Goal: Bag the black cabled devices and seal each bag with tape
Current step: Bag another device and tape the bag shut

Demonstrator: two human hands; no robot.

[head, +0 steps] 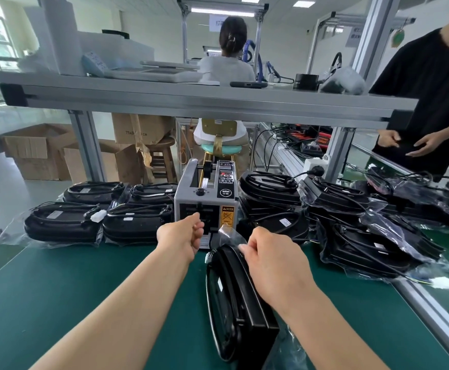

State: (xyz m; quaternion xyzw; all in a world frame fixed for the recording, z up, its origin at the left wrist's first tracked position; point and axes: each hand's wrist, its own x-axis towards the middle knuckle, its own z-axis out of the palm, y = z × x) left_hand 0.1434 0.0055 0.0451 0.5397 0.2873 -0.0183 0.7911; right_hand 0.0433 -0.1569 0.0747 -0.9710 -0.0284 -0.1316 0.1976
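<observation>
The right hand [268,260] pinches the clear bag [228,234] by its folded top, against the black cabled device [234,303] standing on edge under it, near centre. Left of it, the left hand [183,236], fingers curled, meets the mouth of the tape dispenser [207,193] just beyond; whether it holds tape I cannot tell

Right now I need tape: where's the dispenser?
In the head view, the tape dispenser stands centre on the bench, between piles of bagged devices, beyond the left hand.
</observation>
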